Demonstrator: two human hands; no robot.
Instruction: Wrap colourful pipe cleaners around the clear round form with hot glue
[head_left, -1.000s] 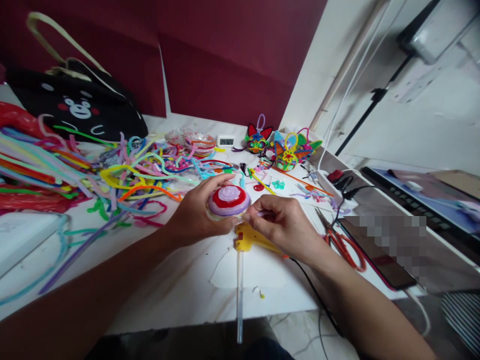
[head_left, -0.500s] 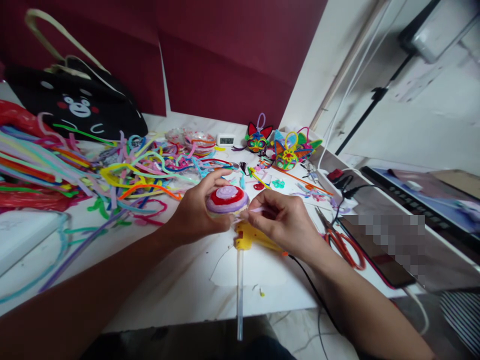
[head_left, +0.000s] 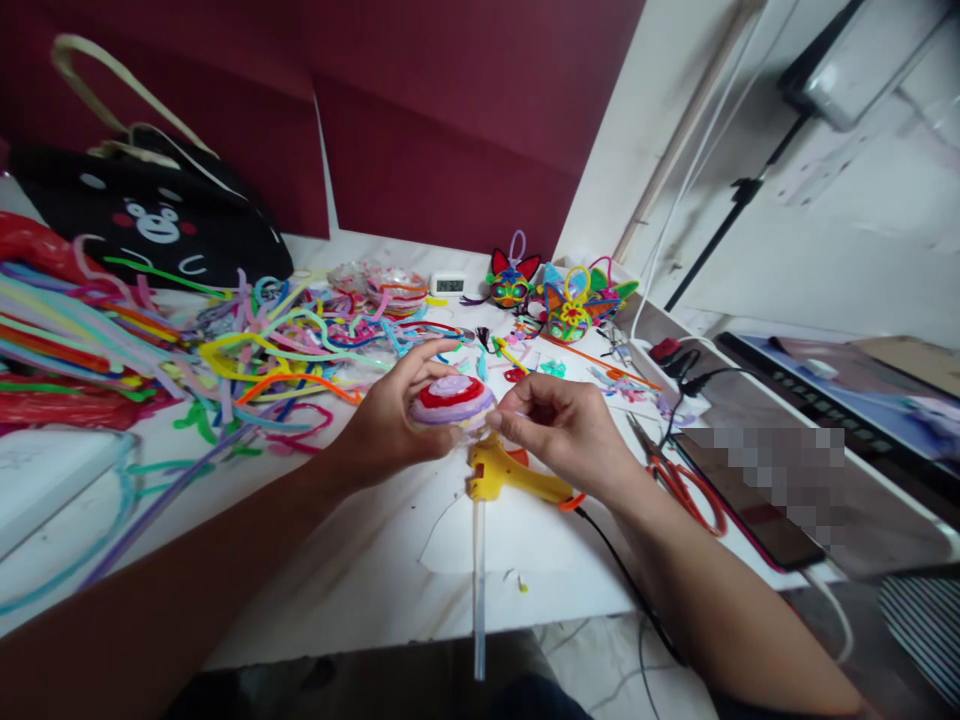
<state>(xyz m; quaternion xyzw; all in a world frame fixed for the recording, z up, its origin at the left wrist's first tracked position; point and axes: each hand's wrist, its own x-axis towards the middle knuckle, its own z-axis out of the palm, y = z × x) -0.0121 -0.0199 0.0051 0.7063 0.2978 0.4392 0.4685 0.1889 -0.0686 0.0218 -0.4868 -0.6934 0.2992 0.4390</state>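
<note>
My left hand (head_left: 394,415) is closed around a round ball (head_left: 450,400) coated in rings of lilac, red and purple pipe cleaner, with the thumb below and the fingers behind it. At the ball's right edge, my right hand (head_left: 562,425) pinches a lilac pipe cleaner (head_left: 519,413), mostly hidden by the fingers. Right below the hands lies a yellow glue gun (head_left: 491,472) with a clear glue stick (head_left: 480,590) poking out towards me. Its black cord runs off to the right under my forearm.
Loose pipe cleaners (head_left: 300,340) in many colours heap up on the left, before a black bag (head_left: 150,215). Finished animal-head ornaments (head_left: 511,282) and a small digital clock (head_left: 449,284) stand at the back. Orange-handled scissors (head_left: 679,480) and a phone (head_left: 750,500) lie right.
The ball has turned a little in my left hand, showing more of its lower lilac edge. My right hand has shifted slightly upwards, uncovering more of the glue gun.
</note>
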